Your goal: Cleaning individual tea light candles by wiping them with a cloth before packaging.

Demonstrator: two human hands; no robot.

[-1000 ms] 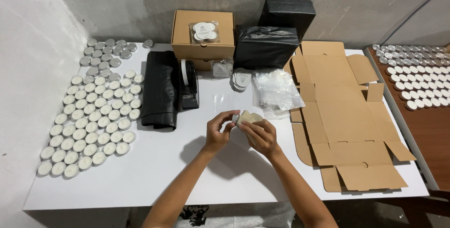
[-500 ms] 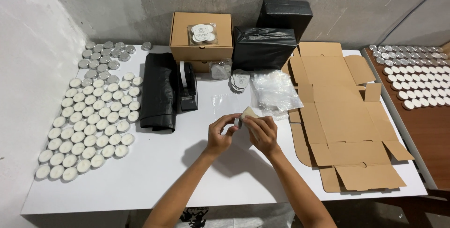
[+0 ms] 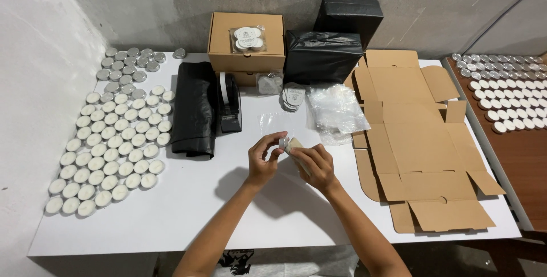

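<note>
While both hands, left (image 3: 263,160) and right (image 3: 315,166), pinch a small packet (image 3: 289,145), closed brown box (image 3: 246,46) bears bagged tealights (image 3: 248,38).

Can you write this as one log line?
left hand: pinching small packet | right hand: holding it too | place: white table

My fingers cover most of the small pack (image 3: 292,147) in my grip, so I cannot tell its contents. The right-hand tealight rows (image 3: 507,92) run off frame.

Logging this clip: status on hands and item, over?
Left hand and right hand both pinch a small clear packet above the white table. Nothing between them.
</note>
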